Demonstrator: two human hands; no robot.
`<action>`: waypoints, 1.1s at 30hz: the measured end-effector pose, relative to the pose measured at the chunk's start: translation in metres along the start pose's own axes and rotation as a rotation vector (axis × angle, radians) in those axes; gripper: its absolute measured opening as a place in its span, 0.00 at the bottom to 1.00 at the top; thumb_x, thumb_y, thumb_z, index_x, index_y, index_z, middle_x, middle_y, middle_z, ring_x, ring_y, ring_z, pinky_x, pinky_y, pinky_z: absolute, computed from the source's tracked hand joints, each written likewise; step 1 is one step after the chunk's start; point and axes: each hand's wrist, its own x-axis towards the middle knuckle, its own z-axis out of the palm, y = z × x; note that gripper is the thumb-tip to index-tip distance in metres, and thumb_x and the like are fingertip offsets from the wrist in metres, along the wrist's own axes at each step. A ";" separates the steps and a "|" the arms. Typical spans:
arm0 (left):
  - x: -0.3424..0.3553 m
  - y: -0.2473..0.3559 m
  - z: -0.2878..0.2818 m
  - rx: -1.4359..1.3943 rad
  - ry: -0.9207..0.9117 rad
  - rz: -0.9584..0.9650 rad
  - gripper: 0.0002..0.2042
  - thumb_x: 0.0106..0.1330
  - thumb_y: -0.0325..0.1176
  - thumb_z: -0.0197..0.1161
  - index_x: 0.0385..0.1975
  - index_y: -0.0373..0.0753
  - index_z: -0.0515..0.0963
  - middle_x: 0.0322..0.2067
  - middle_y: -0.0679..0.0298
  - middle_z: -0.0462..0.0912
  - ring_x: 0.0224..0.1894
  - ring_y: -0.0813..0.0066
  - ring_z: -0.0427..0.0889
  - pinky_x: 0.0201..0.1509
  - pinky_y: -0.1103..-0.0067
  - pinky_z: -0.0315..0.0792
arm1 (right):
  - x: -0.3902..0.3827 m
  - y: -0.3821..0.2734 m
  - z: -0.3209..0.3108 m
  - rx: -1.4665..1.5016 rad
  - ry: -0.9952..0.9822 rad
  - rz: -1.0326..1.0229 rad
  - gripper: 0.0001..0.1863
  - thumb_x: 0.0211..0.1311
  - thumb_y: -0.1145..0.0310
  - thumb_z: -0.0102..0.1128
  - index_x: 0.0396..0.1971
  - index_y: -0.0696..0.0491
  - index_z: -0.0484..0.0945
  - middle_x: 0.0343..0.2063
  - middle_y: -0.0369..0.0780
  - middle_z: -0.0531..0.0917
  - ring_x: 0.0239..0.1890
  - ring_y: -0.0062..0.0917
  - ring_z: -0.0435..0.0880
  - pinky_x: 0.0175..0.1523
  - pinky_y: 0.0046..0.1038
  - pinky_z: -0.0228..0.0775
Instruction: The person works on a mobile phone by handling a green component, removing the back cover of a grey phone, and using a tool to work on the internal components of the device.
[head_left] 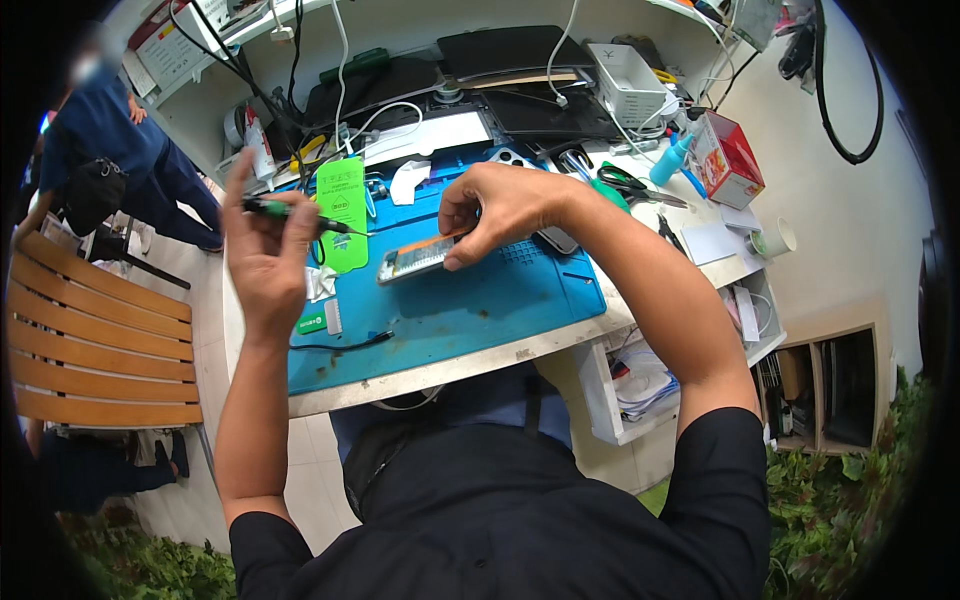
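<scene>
My left hand is raised over the left side of the blue work mat, its fingers closed round a green and black screwdriver. The thin shaft points right, its tip a short way from an opened phone. My right hand grips that phone by its right end and tilts it above the mat. An orange edge and pale inner parts show on it; my fingers cover the rest. A bright green card lies behind the screwdriver, and a crumpled white tissue is farther back.
On the mat's near left are a green and white tool and a black cable. Scissors, a blue bottle and a red box stand right. Dark screens line the back. A person stands left beside a wooden bench.
</scene>
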 end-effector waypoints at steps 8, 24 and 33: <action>-0.022 0.034 -0.004 0.328 -0.748 -0.127 0.22 0.75 0.28 0.62 0.68 0.45 0.83 0.35 0.59 0.89 0.33 0.67 0.89 0.37 0.69 0.80 | -0.021 0.031 0.009 0.694 0.212 -0.014 0.29 0.64 0.50 0.78 0.48 0.62 0.87 0.39 0.43 0.90 0.40 0.30 0.93 0.44 0.30 0.88; -0.009 0.011 0.065 1.031 -0.840 -0.129 0.28 0.70 0.30 0.65 0.71 0.53 0.80 0.41 0.49 0.93 0.42 0.46 0.92 0.50 0.55 0.85 | -0.051 0.050 0.022 1.007 0.230 -0.170 0.32 0.71 0.51 0.68 0.56 0.68 0.80 0.46 0.53 0.89 0.40 0.35 0.95 0.42 0.34 0.92; 0.008 0.018 -0.016 0.023 -0.336 -0.444 0.15 0.86 0.40 0.60 0.47 0.35 0.87 0.28 0.72 0.81 0.29 0.82 0.72 0.34 0.79 0.66 | -0.037 0.047 0.055 0.565 0.223 -0.115 0.27 0.62 0.53 0.79 0.51 0.60 0.86 0.43 0.45 0.90 0.43 0.32 0.92 0.50 0.34 0.85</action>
